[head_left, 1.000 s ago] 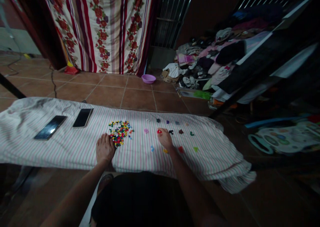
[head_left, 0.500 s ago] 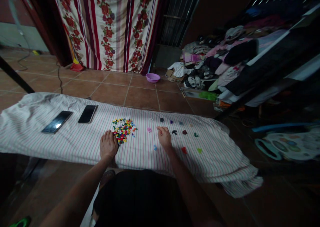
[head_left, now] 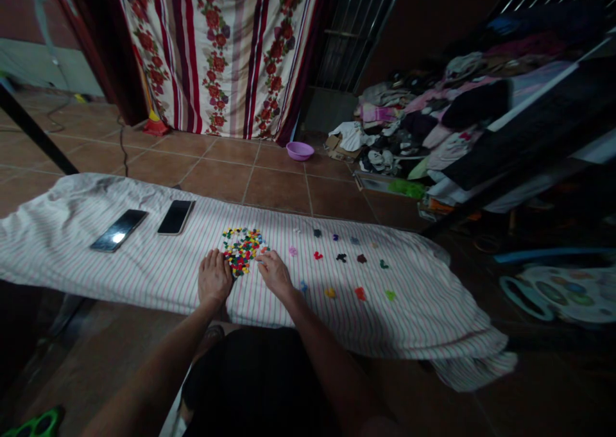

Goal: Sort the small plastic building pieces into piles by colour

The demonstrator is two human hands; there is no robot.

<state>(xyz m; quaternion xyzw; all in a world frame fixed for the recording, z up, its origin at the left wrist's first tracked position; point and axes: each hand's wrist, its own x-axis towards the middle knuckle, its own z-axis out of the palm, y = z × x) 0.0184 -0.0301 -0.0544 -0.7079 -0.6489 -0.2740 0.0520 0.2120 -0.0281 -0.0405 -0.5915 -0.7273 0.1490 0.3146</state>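
A heap of small multicoloured pieces (head_left: 243, 246), like beads, lies on a striped cloth (head_left: 158, 276). My left hand (head_left: 214, 276) rests flat at the heap's near left edge, fingers stretched out and holding nothing. At the heap's right edge is my right hand (head_left: 275, 274), thumb and fingers drawn together low over the cloth. A speck of blue shows at its fingertips, too small to tell whether it is gripped. To the right are small groups sorted by colour, among them pink (head_left: 292, 251), red (head_left: 318, 255), black (head_left: 341, 258), yellow (head_left: 330, 292) and light green (head_left: 390, 294) pieces.
Two phones (head_left: 176, 217) lie on the cloth to the left of the heap. Beyond the cloth, a purple basin (head_left: 299, 151) stands on the tiled floor before a flowered curtain (head_left: 235, 52). Piled clothes (head_left: 433, 116) fill the back right.
My right hand has moved left from above the red group to the heap's right edge, uncovering the red and yellow groups. My left hand stays beside the heap. The view has shifted slightly.
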